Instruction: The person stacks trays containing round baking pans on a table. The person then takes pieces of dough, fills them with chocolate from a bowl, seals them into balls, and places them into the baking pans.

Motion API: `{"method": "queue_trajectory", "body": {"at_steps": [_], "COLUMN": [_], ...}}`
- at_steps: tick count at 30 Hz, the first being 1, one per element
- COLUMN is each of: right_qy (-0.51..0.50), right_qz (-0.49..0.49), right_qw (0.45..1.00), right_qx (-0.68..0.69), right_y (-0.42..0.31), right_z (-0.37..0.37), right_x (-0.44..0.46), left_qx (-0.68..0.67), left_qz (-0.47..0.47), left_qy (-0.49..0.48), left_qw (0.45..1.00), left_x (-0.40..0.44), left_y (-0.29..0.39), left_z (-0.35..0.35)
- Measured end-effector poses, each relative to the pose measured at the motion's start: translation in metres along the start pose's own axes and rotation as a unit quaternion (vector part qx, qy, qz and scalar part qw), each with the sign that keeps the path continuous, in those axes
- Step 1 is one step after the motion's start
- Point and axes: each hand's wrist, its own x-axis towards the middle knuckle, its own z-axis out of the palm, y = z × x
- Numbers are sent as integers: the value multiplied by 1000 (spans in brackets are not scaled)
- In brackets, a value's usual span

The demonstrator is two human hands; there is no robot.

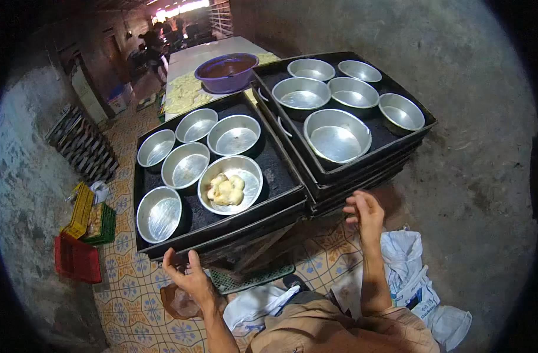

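a red crate (77, 259) sits on the tiled floor (119, 273) at far left, just beside a yellow crate (79, 210) and a green crate (107, 226). next comes the left black tray (276, 179), topping a stack, with six round metal pans; the front right one (254, 181) holds a lump of pale dough (226, 189). the left hand (189, 279) is at this tray's front edge, grip released, fingers spread; whether it touches, i cannot tell. behind, a purple basin (222, 84) rests on the pale surface (201, 52) near more dough (186, 94). rightward, the right black tray (386, 150) carries six more pans. the right hand (365, 215) is near its front, grip released, fingers loosely bent. white bags (407, 265) lie at far right.
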Motion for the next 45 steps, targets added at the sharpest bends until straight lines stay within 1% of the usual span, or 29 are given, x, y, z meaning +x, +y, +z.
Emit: {"method": "queue_trajectory", "body": {"at_steps": [1, 2, 3, 4, 5, 6, 7, 8, 10, 11, 13, 14, 15, 17, 18, 19, 22, 23, 25, 29, 31, 33, 35, 37, 38, 41, 42, 43, 45], "right_qy": [70, 111, 145, 163, 188, 246, 298, 306, 311, 290, 308, 331, 343, 337, 342, 326, 199, 147, 114, 101, 116, 92, 76, 70, 64, 102, 82, 136, 246], "right_qz": [-77, -92, -127, -141, -171, -256, -339, -394, -489, -492, -489, -473, -456, -512, -550, -586, -636, -650, -670, -682, -693, -672, -687, -688, -691, -694, -654, -655, -653], "right_qw": [994, 988, 978, 972, 966, 934, 885, 840, 713, 720, 725, 736, 765, 718, 657, 620, 614, 638, 615, 616, 610, 650, 633, 633, 629, 629, 662, 652, 624], "right_qx": [15, 51, 85, 98, 52, -33, -115, -215, -395, -394, -376, -353, -299, -330, -385, -407, -422, -385, -400, -380, -366, -342, -349, -348, -350, -336, -358, -355, -353], "right_y": [-11, -18, -45, -51, -59, -59, -58, -62, -72, -72, -80, -82, -84, -76, -81, -80, -85, -91, -101, -110, -116, -124, -124, -117, -116, -99, -85, -80, -74], "right_z": [-4, -8, -37, -41, -45, -48, -51, -58, -72, -78, -90, -98, -105, -132, -134, -135, -118, -111, -110, -111, -105, -98, -95, -96, -96, -81, -90, -83, -73], "right_x": [5, 15, 36, 45, 56, 71, 86, 92, 111, 121, 142, 154, 163, 181, 178, 180, 181, 186, 201, 212, 215, 208, 204, 206, 210, 213, 215, 213, 197], "left_qx": [-60, -119, -213, -229, -250, -281, -148, -100, -36, -20, 12, 25, 57, 63, 68, 68, 57, 55, 89, 85, 44, 23, -29, -111, -107, -134, -162, -227, -220], "left_qz": [-28, -56, -139, -167, -200, -151, -96, -95, -118, -120, -124, -112, -141, -191, -197, -204, -230, -235, -245, -233, -161, -152, -123, -204, -209, -216, -234, -270, -282], "left_qy": [23, 47, 75, 95, 116, 84, 89, 91, 110, 118, 130, 141, 143, 160, 162, 156, 161, 157, 145, 140, 140, 135, 132, 117, 128, 135, 135, 164, 174], "left_qw": [998, 990, 964, 954, 940, 944, 980, 986, 986, 985, 984, 983, 978, 966, 965, 964, 958, 958, 954, 958, 976, 979, 983, 966, 964, 958, 949, 921, 918], "left_x": [-1, 1, -12, -10, -11, -9, -4, -1, 7, 8, 11, 14, 15, 21, 22, 26, 33, 35, 40, 40, 44, 51, 49, 42, 42, 46, 46, 38, 35], "left_y": [2, 2, 19, 41, 65, 74, 61, 52, 51, 51, 50, 43, 47, 36, 41, 39, 40, 40, 44, 55, 54, 56, 57, 79, 66, 32, 39, 52, 52], "left_z": [11, 19, 42, 43, 52, 59, 69, 79, 91, 93, 99, 102, 103, 107, 107, 110, 113, 113, 112, 102, 97, 87, 72, 65, 67, 60, 58, 65, 69]}}
